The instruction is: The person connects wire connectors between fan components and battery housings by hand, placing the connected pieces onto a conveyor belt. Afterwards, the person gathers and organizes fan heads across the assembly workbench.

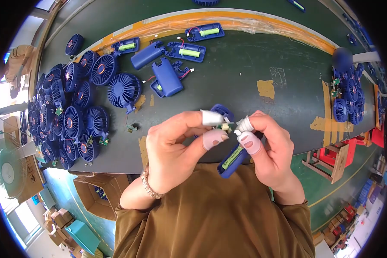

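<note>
The piece at the hands looks partly put together, judging by its open state. The left hand (172,148) has its grip closed on a small circuit board (225,127), pinched between thumb and finger. The right hand (274,159) has thumb and finger nearly together at a small pale piece (237,133), perhaps a plug; its exact hold is too small to tell. Just below, an open blue handle (223,171) has its green battery (233,158) seated inside, with no cover over it. A blue fan head (221,109) shows behind the fingers; whether it is joined to the handle is hidden. Farther out on the table (236,77), several battery trays (198,46) lie open, some wires ending in loose white connectors, near separate blue covers (170,78). A large heap of fan heads (73,122) on the left has exposed boards among it, as does a smaller heap (352,92) on the right.
</note>
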Tool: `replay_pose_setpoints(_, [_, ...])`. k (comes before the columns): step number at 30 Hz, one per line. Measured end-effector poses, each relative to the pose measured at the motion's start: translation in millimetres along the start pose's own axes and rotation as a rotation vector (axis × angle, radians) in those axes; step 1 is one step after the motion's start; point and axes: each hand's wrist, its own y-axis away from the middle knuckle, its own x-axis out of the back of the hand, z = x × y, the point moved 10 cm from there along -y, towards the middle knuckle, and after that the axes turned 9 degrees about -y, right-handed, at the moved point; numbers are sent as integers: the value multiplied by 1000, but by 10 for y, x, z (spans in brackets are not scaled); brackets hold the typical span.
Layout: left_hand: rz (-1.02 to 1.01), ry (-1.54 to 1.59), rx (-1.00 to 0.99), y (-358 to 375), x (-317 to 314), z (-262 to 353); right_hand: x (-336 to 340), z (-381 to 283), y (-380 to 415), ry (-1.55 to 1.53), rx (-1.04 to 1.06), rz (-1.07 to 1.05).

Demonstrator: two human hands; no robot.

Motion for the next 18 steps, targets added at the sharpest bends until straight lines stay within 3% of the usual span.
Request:
replay_pose_setpoints(4, [-5, -22, -192, -26, -17, 69, -10, 96, 1, -83, -103, -9])
replay_pose_setpoints(11, [-50, -76, -119, -47, 7, 65, -35, 249, 14, -238, -242, -16])
replay_pose_setpoints(13, [-34, 5, -36, -66, 8, 34, -21, 179, -20, -202, -130, 23])
replay_pose_setpoints(18, [-78, -134, -206, -98, 51, 183, -40, 164, 6, -209, -13, 86])
